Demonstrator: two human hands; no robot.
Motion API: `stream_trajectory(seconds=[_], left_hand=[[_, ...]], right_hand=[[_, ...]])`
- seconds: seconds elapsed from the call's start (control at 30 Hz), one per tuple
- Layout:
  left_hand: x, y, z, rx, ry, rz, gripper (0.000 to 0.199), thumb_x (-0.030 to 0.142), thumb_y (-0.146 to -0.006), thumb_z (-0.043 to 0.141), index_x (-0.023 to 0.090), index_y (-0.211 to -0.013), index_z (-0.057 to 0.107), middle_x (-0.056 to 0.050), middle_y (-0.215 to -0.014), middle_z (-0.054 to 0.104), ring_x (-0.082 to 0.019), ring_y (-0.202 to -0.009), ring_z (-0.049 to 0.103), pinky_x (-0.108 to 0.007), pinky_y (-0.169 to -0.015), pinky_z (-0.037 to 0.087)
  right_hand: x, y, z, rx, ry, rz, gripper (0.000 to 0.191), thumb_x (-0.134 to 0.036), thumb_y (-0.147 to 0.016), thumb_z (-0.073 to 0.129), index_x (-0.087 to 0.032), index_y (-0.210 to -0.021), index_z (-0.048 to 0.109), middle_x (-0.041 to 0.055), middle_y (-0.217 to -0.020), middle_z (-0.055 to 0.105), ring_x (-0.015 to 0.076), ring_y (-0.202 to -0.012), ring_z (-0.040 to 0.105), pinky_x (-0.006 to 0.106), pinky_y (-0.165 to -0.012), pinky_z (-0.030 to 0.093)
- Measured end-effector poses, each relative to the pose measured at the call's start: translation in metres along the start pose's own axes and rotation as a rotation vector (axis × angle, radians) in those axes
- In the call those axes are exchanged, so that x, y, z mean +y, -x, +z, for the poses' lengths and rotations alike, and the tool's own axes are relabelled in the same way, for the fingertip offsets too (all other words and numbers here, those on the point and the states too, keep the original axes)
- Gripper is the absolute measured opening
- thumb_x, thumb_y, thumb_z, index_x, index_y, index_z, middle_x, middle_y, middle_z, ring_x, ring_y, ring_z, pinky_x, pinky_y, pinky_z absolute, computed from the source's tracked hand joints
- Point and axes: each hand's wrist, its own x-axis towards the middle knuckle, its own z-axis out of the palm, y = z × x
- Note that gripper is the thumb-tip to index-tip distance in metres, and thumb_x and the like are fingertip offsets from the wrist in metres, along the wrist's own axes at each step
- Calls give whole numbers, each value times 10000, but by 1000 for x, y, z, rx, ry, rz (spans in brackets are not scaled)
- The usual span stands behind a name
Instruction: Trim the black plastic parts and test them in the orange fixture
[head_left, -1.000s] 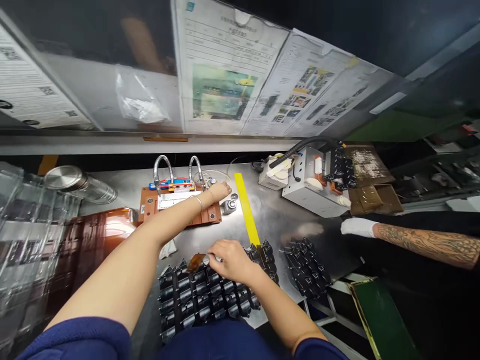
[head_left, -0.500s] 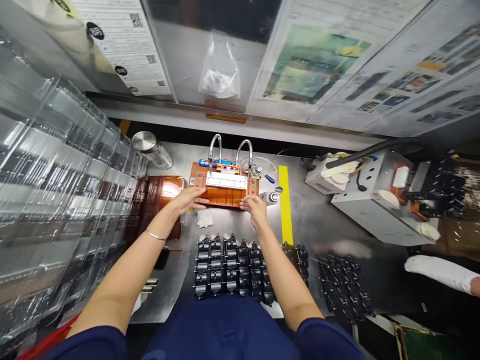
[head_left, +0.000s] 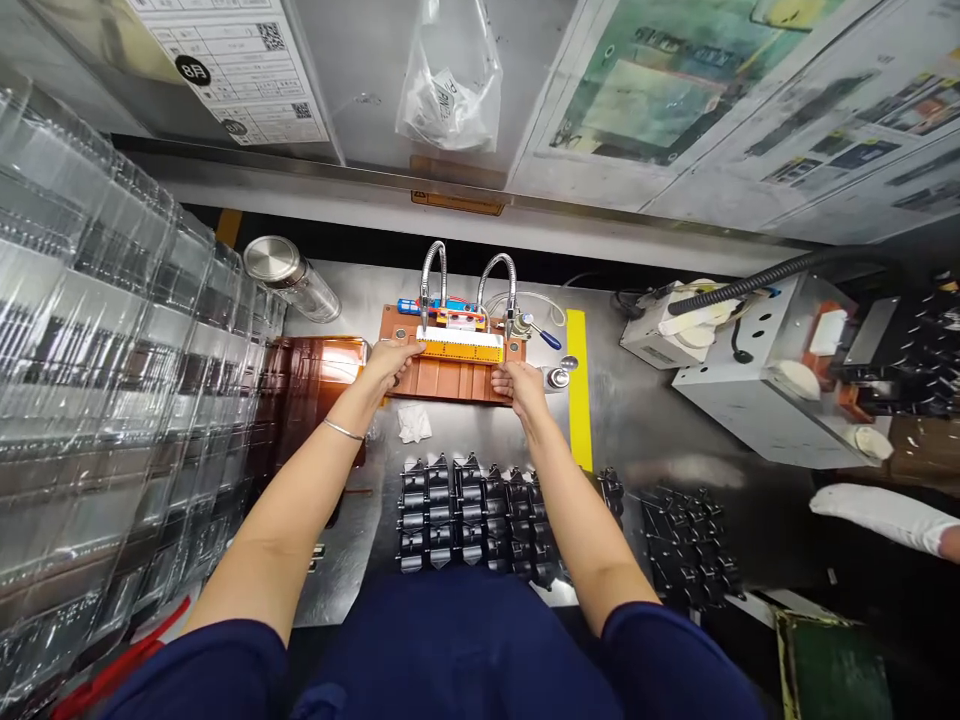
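Observation:
A brown block fixture stands at the back of the steel bench, with two flexible metal hoses arching over it. Across its white perforated strip lies a translucent orange film, through which a row of dark dots shows. My left hand has its thumb and finger closed at the film's left end. At the right end, my right hand is closed with bent fingers near the film's lower corner. The exact grip of the fingertips is small and hard to make out.
Rows of black clip-like parts lie before me, with more at right. Stacked clear trays rise on the left beside a glass jar. A grey machine stands right; another person's white-gloved hand shows nearby.
Both hands have moved away from me and slightly right over the fixture. The orange film now covers part of the white strip, where before it lay in front of it. The view has shifted.

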Motion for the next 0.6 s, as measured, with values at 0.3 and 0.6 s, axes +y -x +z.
stream_trajectory(seconds=[0.3,0.6], left_hand=[[2,-3,1,8,-20,1,372,170,-585,788,166,-584,416,75,-381,397,-35,-320,274,-163,-321,146],[3,1,4,28,-26,12,320,203,-638,744,166,-610,427,76,-383,393,-36,-319,266,-163,-325,146]], right_hand=[[5,-9,1,4,-28,3,67,-128,-754,562,-116,-694,533,-3,-519,602,71,-393,532,148,-376,446],[6,-12,1,1,-45,4,50,-128,-737,566,-114,-703,532,-7,-512,592,71,-389,525,144,-362,428]])
